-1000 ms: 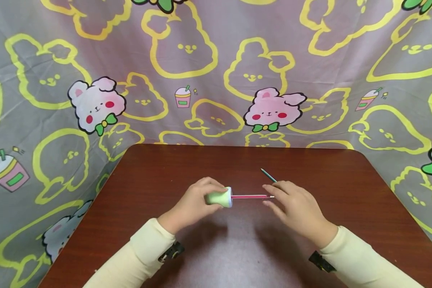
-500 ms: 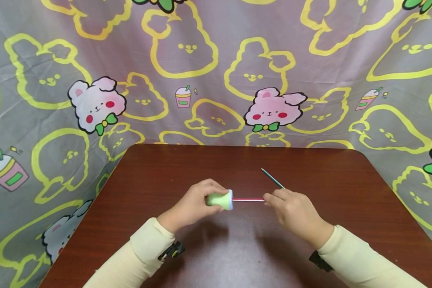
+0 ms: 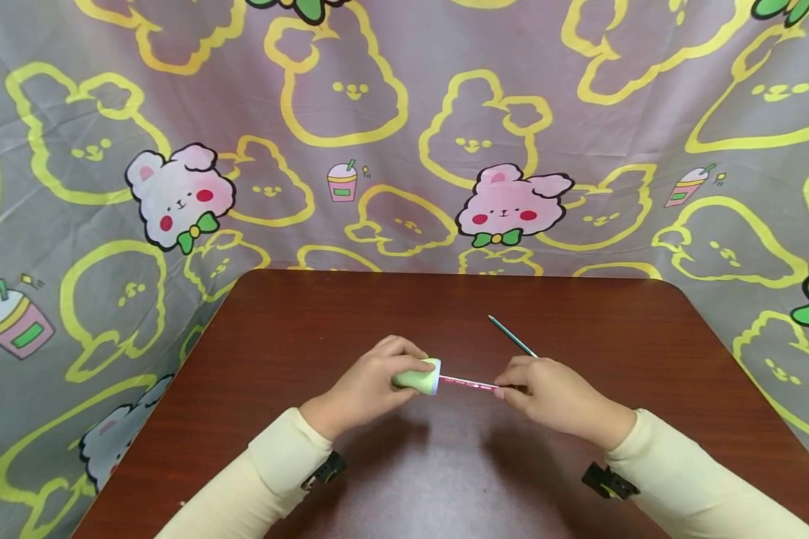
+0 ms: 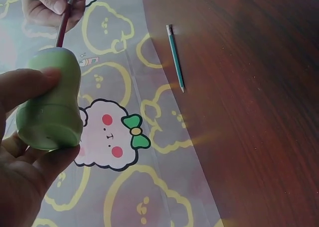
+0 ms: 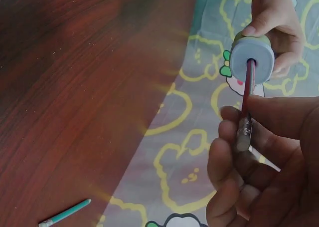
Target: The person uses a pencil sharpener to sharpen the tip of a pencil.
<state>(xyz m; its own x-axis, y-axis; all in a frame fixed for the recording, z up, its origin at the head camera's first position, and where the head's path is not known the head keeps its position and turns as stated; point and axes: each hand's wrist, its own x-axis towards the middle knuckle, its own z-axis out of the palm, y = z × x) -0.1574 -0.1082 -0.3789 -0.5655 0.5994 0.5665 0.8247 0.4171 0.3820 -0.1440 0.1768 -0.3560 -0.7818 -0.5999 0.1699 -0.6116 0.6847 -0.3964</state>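
sharpener (image 4: 55, 107): green, pale-blue end | first pencil (image 3: 467, 382): red, white | second pencil (image 4: 176, 60): teal | tabletop (image 3: 350, 307): red-brown | cloth (image 3: 404, 161): grey, yellow cartoon outlines

The tip of the red pencil (image 3: 468, 383) is hidden inside the green pencil sharpener (image 3: 414, 379). In the head view, the right hand (image 3: 556, 393) covers the four o'clock end of the teal pencil (image 3: 511, 335); the left wrist view crops the left hand (image 3: 367, 382) at eight o'clock.

Grey bunny-print cloth (image 3: 391, 161) behind reddish-brown table (image 3: 350, 311)
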